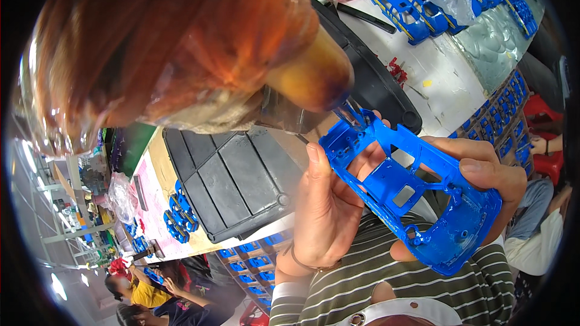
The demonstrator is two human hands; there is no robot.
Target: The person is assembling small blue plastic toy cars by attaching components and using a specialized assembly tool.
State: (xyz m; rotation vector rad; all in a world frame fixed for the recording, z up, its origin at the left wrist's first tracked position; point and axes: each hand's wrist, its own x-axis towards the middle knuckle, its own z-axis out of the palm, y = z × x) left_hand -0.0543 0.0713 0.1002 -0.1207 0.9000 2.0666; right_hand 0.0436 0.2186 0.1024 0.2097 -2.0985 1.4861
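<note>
Both hands hold a blue plastic toy car body shell (393,190), its hollow inside facing up. My left hand (329,211) grips the shell's left side, thumb up along the edge near the far end. Around the near right end curl the fingers of my right hand (498,175), partly hidden beneath it. A large blurred machine head (211,48) in clear plastic wrap hangs over the upper left. Its yellowish rounded nose (317,75) ends in a metal tip (351,111) at the shell's far end; whether they touch I cannot tell.
Ribbed black crate lids (226,175) lie beyond my hands. More blue shells (414,12) sit on the white table at the upper right, near small red parts (397,71) and a black bar (365,18). Boxes of blue shells (498,108) stand right. Other people (154,296) work lower left.
</note>
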